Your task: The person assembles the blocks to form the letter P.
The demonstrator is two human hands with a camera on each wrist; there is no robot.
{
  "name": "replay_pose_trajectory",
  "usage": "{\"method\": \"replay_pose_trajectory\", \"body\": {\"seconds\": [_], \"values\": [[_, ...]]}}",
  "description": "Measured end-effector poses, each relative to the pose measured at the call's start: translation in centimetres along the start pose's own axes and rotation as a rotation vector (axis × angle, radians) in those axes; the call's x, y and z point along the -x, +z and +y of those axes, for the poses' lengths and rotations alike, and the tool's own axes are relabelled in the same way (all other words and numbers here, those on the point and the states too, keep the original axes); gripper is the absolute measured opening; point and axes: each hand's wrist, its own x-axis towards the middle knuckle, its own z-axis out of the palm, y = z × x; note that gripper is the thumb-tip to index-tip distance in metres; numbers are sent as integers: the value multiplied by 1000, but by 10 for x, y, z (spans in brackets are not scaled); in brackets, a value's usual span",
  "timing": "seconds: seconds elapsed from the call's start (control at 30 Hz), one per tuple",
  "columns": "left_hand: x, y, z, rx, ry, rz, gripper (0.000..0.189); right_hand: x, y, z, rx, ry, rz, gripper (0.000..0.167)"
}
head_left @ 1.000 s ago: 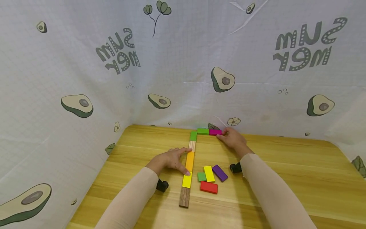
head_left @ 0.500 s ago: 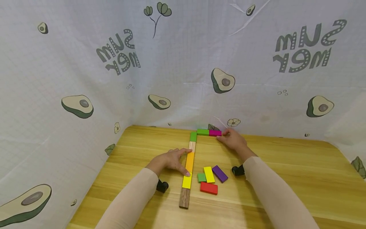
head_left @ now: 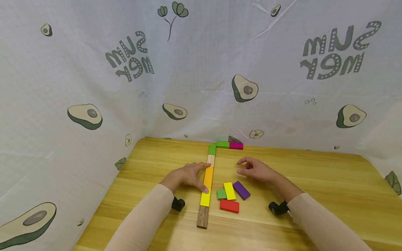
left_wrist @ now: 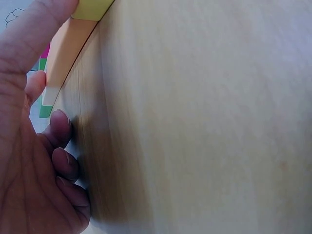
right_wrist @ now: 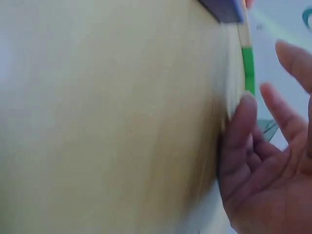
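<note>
A row of coloured wooden blocks runs away from me. It goes from a dark brown block (head_left: 202, 217) through a yellow block (head_left: 205, 198), an orange block (head_left: 208, 177) and a pale wood block (head_left: 211, 160) to a green block (head_left: 212, 149). At its far end another green block (head_left: 222, 144) and a magenta block (head_left: 236, 145) extend rightward. My left hand (head_left: 188, 175) rests along the row, thumb at the yellow block, index fingertip near the pale one. My right hand (head_left: 257, 169) hovers below the magenta block, fingers loosely bent, holding nothing.
Right of the row lie a loose yellow block (head_left: 230, 191), a purple block (head_left: 241, 190), a red block (head_left: 229, 205) and a small green block (head_left: 221, 194). A printed sheet (head_left: 201, 69) hangs behind and left of the wooden table (head_left: 314, 174).
My right hand has let go of the magenta block and drawn back toward me, above the loose blocks. The left hand has stayed on the row.
</note>
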Motion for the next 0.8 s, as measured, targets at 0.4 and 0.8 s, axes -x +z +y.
{"method": "replay_pose_trajectory", "body": {"seconds": [0.4, 0.8], "values": [[-1, 0, -2, 7, 15, -4, 104, 50, 8, -17, 167, -106, -307, 70], [2, -1, 0, -4, 5, -6, 104, 38, 0, -10, 240, -63, -117, 66]]}}
